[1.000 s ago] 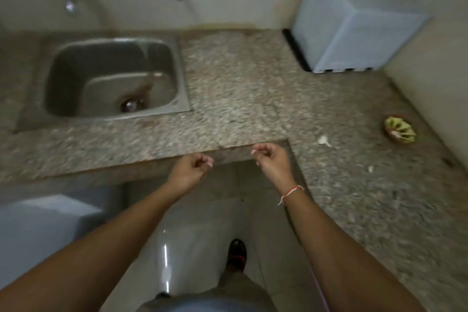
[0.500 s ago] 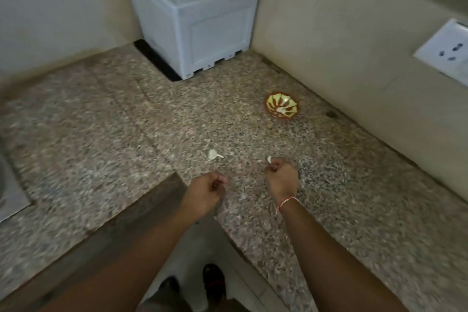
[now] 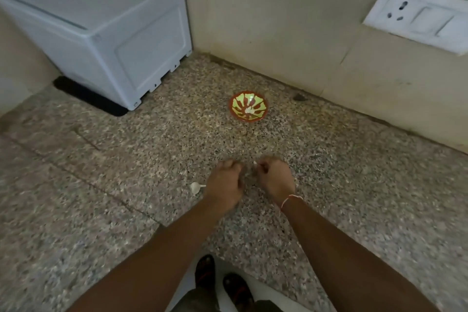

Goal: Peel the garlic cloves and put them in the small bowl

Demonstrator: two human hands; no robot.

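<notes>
Worktop [image 3: 329, 185], speckled stone: our right hand [image 3: 274, 177] pinches a garlic clove [image 3: 254, 162] in curled fingers; left hand [image 3: 225, 182] curled beside it, its hold unclear; small bowl [image 3: 248, 106] beyond; another clove [image 3: 195, 187] left.

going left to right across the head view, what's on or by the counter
white box → garlic clove on the counter → left hand → small bowl → right hand → wall socket
</notes>
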